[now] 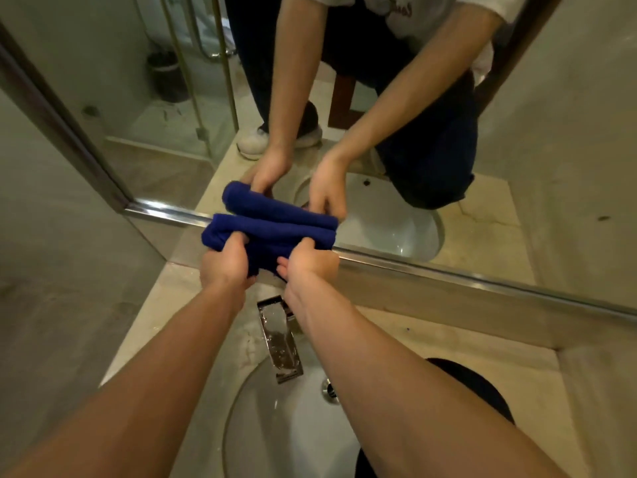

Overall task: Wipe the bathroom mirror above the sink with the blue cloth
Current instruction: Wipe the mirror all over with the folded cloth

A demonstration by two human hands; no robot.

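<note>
While both arms are reaching forward over the basin, the left hand [227, 262] and the right hand [310, 262] are gripping the blue cloth [272, 234] together. Each hand is closing its fingers into the fabric from below, the left at the cloth's left end, the right toward its right end, so neither hand is standing open. The cloth is lying bunched into a thick roll and is pressing against the lower edge of the mirror [413, 108], right at the chrome frame strip [448, 274] that is running diagonally across the view. Its reflection is sitting directly above it in the glass, along with the reflected hands and forearms.

Below the hands, the chrome faucet [281, 339] is projecting over the white sink [286, 426], and water droplets are showing on its flat top. The drain fitting [329, 389] is sitting just right of the spout tip. The beige stone counter [465, 343] is surrounding the sink and is running up to the mirror frame. In the reflection, a glass shower enclosure with a gold-toned frame is appearing at upper left, with a dark bin standing inside it. Whether the glass is already wiped cannot be determined.
</note>
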